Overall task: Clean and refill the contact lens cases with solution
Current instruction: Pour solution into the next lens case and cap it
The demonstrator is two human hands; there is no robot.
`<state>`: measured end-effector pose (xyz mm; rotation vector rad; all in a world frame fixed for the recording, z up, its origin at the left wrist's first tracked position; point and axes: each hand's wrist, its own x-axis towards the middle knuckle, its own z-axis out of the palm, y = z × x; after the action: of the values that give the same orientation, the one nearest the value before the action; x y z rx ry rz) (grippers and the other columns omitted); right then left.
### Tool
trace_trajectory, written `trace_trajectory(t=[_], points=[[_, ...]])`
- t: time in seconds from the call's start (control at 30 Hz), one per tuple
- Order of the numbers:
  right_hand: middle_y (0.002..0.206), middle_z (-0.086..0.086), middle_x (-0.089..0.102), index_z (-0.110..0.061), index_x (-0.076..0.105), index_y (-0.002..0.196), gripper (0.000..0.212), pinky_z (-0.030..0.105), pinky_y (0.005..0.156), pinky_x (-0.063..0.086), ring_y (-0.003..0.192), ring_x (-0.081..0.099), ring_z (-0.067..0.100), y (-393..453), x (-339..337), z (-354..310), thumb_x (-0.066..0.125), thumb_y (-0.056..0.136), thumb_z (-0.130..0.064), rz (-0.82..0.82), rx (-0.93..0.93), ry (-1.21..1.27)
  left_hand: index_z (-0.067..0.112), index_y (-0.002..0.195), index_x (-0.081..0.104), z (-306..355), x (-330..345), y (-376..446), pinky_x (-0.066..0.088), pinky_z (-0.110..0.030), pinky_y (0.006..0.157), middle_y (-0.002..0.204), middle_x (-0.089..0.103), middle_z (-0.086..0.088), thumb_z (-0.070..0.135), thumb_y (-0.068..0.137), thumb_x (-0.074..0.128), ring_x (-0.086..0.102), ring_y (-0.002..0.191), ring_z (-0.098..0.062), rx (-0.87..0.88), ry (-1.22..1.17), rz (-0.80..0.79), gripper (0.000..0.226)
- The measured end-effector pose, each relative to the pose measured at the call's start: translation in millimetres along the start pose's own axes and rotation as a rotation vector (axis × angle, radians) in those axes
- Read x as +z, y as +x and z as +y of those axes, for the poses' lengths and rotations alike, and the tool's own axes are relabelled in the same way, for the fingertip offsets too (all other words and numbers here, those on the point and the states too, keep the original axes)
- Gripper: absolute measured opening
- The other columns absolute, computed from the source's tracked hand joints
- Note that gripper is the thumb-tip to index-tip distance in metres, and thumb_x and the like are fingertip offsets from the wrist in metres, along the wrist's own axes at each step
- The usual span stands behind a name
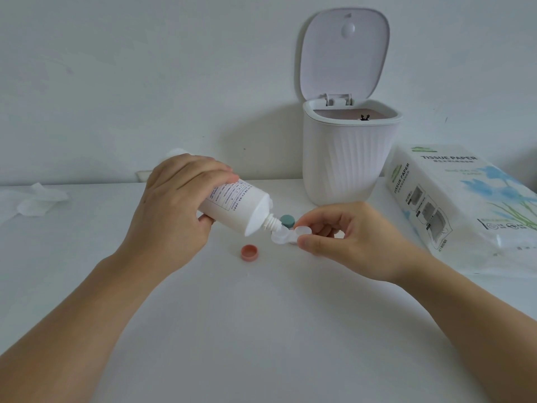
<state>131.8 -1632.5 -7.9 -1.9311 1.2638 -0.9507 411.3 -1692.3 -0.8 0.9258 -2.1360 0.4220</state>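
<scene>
White plastic solution bottle (232,206), held tilted in the left hand's (171,205) grip, aims its nozzle into the clear lens case (286,235) pinched by the right hand (345,237) mid-frame: refilling underway, pink cap (249,252) and green cap (287,220) still off.

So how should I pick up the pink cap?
Pinch the pink cap by its round side wall, thumb on one side and a finger opposite, coming straight down from above. It is a low round cap lying flat on the table, with bare table all around it, so probably nothing blocks your fingers. The bottle and case sit further back.
</scene>
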Motion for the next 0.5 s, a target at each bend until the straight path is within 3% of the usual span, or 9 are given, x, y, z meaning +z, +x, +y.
trace_trajectory(t=[0.1, 0.3, 0.4, 0.5], points=[[0.077, 0.000, 0.072, -0.027, 0.078, 0.092, 0.006, 0.034, 0.071, 0.053, 0.072, 0.064, 0.024, 0.1, 0.0, -0.1, 0.076, 0.087, -0.024, 0.006, 0.000, -0.002, 0.012, 0.117, 0.070, 0.0, 0.8, -0.2, 0.025, -0.022, 0.111, 0.122, 0.068, -0.002, -0.013, 0.062, 0.081, 0.056, 0.118, -0.026, 0.002, -0.002, 0.004, 0.061], [0.076, 0.001, 0.072, -0.025, 0.078, 0.093, 0.006, 0.036, 0.073, 0.054, 0.073, 0.064, 0.025, -0.6, -0.2, -1.0, 0.076, 0.088, -0.023, 0.009, 0.001, 0.008, 0.011, 0.118, 0.069, -0.7, 0.9, -1.3, 0.025, -0.022, 0.111, 0.124, 0.068, -0.002, -0.009, 0.062, 0.085, 0.055, 0.118, -0.025, -0.022, -0.029, -0.013, 0.062], [0.075, 0.001, 0.072, -0.025, 0.078, 0.093, 0.007, 0.037, 0.074, 0.054, 0.070, 0.063, 0.022, -0.5, -0.4, -1.5, 0.076, 0.088, -0.020, 0.015, 0.003, 0.021, 0.011, 0.120, 0.069, 1.2, 0.7, -2.6, 0.030, -0.025, 0.107, 0.124, 0.067, 0.000, -0.007, 0.063, 0.088, 0.055, 0.118, -0.025, -0.070, -0.080, -0.025, 0.063], [0.077, 0.003, 0.072, -0.026, 0.078, 0.095, 0.009, 0.040, 0.076, 0.054, 0.075, 0.066, 0.029, 0.0, -0.6, -2.5, 0.076, 0.088, -0.019, 0.024, 0.004, 0.034, 0.011, 0.122, 0.067, 2.9, -0.9, -3.8, 0.036, -0.031, 0.104, 0.125, 0.065, 0.003, -0.004, 0.062, 0.090, 0.055, 0.117, -0.024, -0.136, -0.138, -0.034, 0.066]])
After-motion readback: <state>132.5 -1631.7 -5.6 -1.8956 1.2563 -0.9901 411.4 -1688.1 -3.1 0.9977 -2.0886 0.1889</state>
